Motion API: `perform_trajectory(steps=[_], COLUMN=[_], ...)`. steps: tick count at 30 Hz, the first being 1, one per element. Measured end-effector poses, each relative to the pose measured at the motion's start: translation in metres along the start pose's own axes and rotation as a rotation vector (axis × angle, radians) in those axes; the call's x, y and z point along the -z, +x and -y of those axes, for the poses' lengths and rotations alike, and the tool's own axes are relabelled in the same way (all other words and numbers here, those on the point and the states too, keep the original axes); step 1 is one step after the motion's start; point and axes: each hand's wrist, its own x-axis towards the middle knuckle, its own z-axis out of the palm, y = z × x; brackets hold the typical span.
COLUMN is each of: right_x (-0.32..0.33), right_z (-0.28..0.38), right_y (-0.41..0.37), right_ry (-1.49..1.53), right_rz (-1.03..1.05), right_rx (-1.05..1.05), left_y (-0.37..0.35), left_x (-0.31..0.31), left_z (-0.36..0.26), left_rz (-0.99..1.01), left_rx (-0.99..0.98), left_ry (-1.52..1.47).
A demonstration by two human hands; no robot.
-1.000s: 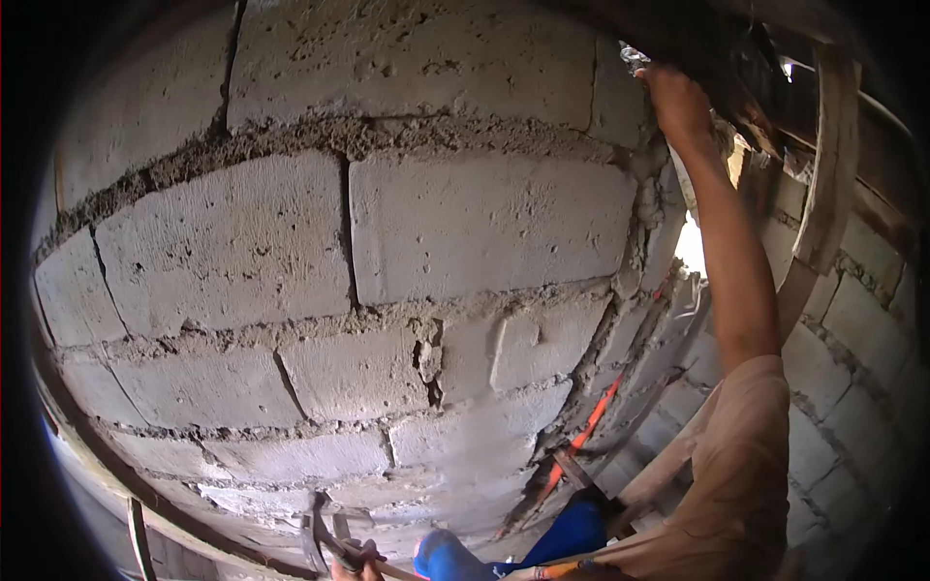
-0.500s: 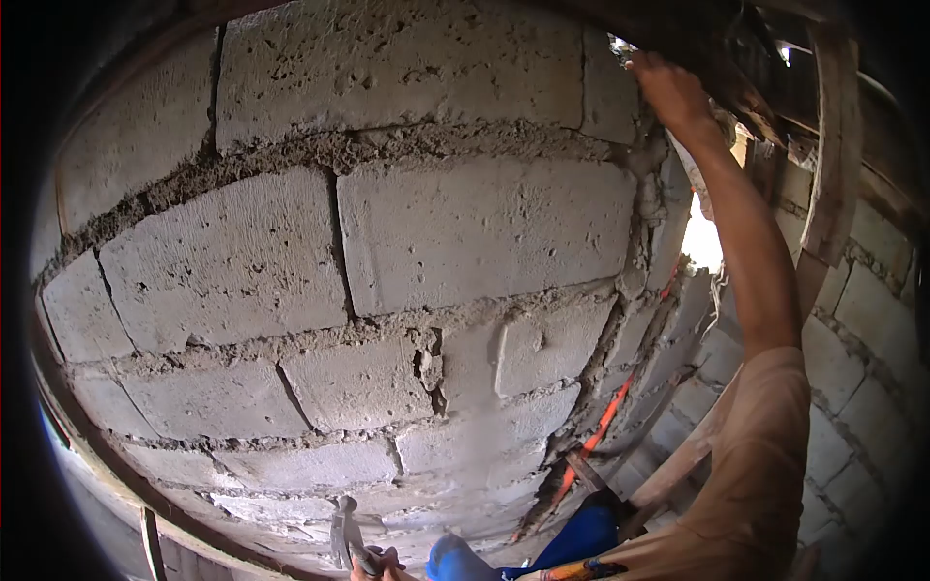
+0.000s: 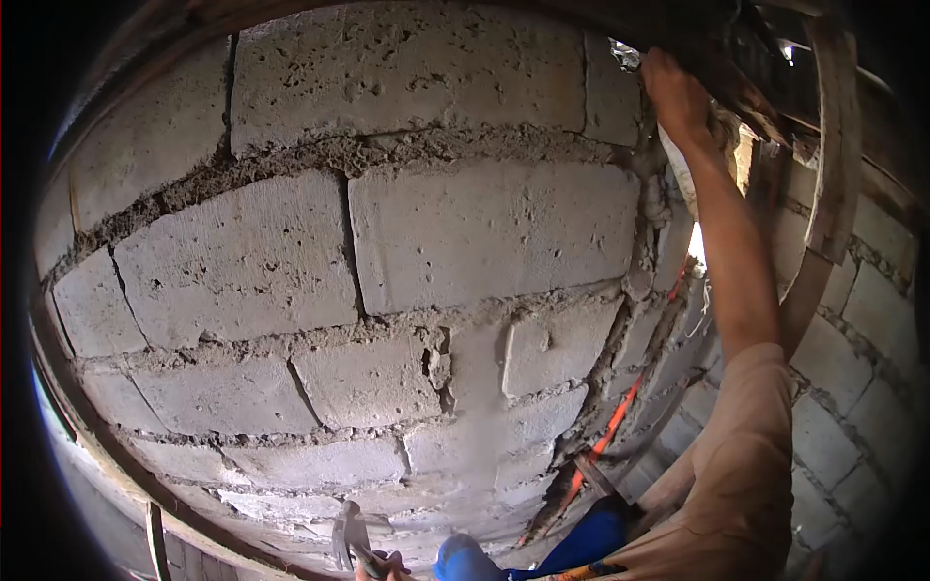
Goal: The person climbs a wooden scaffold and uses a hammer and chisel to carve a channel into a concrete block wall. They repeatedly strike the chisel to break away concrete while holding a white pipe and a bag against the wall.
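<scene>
My left hand is at the bottom edge of the view, wrapped round the dark handle of a claw hammer. The hammer's metal head points up in front of the block wall. High on the right, my raised right hand is closed at the wall's top corner, against the dark roof timber. What its fingers grip, if anything, is hidden. Just left of these fingers, a bright, shiny patch shows in the gap under the roof.
Rough mortar joints run between the blocks. An orange strip slants down the wall's right corner. A wooden post stands right of my arm, before another block wall. A curved-looking wooden edge borders the lower left. My blue-clad knee is below.
The view has shifted slightly. My right hand stays at the top corner, a little further right, and my forearm covers more of the bright opening. My left hand still holds the hammer low.
</scene>
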Motion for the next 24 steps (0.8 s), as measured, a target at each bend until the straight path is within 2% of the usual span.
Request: perform_trajectory(steps=[2, 3, 6, 7, 13, 14, 16, 18, 24], right_x=[0.015, 0.013, 0.012, 0.015, 0.008, 0.005, 0.006, 0.002, -0.009], right_z=[0.012, 0.009, -0.001, -0.002, -0.005, -0.006, -0.002, -0.002, 0.0], right_y=[-0.004, -0.005, -0.008, -0.007, 0.002, 0.002, 0.002, -0.002, -0.009], right_ry=[0.049, 0.085, 0.152, 0.147, 0.021, 0.003, -0.117, -0.138, 0.029], right_rz=[-0.001, -0.012, 0.002, 0.035, 0.067, 0.066, 0.1, 0.086, -0.076], right_rx=[-0.052, -0.013, 0.079, 0.087, 0.11, 0.136, 0.134, 0.127, 0.014], left_y=[-0.003, 0.001, -0.001, -0.003, -0.001, -0.001, 0.003, 0.007, 0.017], left_x=[-0.001, -0.003, -0.001, -0.007, -0.017, -0.019, -0.013, -0.011, -0.013], left_z=[-0.004, -0.004, -0.023, -0.025, -0.034, -0.036, -0.03, -0.018, -0.002], left_rz=[-0.019, -0.022, -0.018, -0.058, -0.084, -0.1, -0.046, -0.063, -0.11], left_rx=[0.03, -0.096, 0.048, -0.058, -0.058, -0.152, 0.019, 0.067, 0.044], left_ry=[-0.048, -0.015, 0.085, 0.026, 0.202, 0.266, 0.28, 0.187, 0.16])
